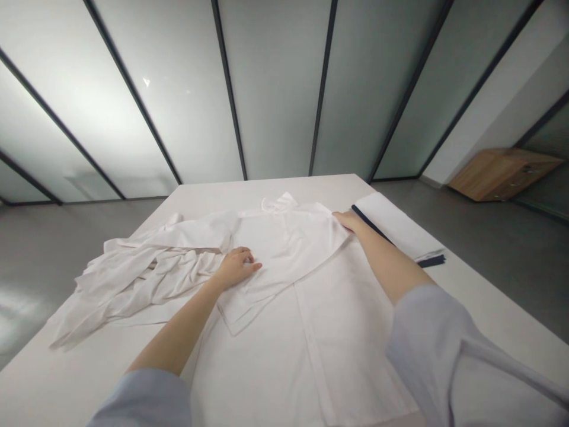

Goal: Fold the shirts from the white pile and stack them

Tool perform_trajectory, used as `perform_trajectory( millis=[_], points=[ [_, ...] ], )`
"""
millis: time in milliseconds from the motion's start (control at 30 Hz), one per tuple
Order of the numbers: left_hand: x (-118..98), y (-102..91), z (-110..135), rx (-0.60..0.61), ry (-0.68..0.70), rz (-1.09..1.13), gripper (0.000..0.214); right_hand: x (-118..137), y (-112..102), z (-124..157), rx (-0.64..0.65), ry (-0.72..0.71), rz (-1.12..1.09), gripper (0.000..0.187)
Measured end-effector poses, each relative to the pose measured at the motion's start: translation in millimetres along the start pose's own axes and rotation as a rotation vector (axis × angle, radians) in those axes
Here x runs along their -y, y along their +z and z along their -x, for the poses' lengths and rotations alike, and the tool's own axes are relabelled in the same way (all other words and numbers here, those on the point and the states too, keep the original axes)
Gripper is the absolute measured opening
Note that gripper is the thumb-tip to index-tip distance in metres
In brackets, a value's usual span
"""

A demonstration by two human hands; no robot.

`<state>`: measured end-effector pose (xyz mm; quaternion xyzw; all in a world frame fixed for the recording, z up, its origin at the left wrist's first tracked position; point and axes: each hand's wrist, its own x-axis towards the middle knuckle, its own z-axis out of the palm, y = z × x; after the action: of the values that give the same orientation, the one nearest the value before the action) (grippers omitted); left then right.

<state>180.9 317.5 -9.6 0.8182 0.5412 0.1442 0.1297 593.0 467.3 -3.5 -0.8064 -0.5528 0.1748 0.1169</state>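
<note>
A white shirt (351, 320) lies spread on the table, its collar end (284, 203) at the far side. One sleeve (267, 279) is folded across the upper body, its cuff end pointing to the lower left. My left hand (237, 267) rests on this folded sleeve, fingers loosely bent and thumb apart. Over at the shirt's upper right edge, my right hand (347, 220) lies on the fold with its fingers stretched out. The underside of that hand is hidden.
A crumpled heap of white cloth (151, 276) covers the left part of the white table (480, 332). To the right lies a folded white garment (395, 225) with dark navy edging. Frosted glass panels (275, 89) and a wooden cabinet (498, 172) stand beyond.
</note>
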Motion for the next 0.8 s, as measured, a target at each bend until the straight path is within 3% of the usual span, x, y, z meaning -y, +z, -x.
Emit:
perform_trajectory(
  millis=[167,333,500,667,800],
  points=[
    [-21,-0.5,4,0.112,-0.079,-0.123,0.031,-23,2,28,0.061,-0.066,0.041,0.055],
    [-28,-4.1,5,0.225,-0.159,-0.096,0.022,-36,7,45,-0.047,-0.222,0.112,0.034],
    [-24,-11.4,13,0.23,-0.322,0.372,0.033,-35,5,41,-0.088,-0.172,0.059,0.03],
    [-27,-14.6,30,0.484,-0.47,0.994,0.081,-32,3,46,-0.182,-0.14,0.136,0.032],
    [-34,-12.6,41,0.6,-0.398,1.258,0.11,-25,3,57,-0.295,-0.203,0.21,0.043]
  ],
)
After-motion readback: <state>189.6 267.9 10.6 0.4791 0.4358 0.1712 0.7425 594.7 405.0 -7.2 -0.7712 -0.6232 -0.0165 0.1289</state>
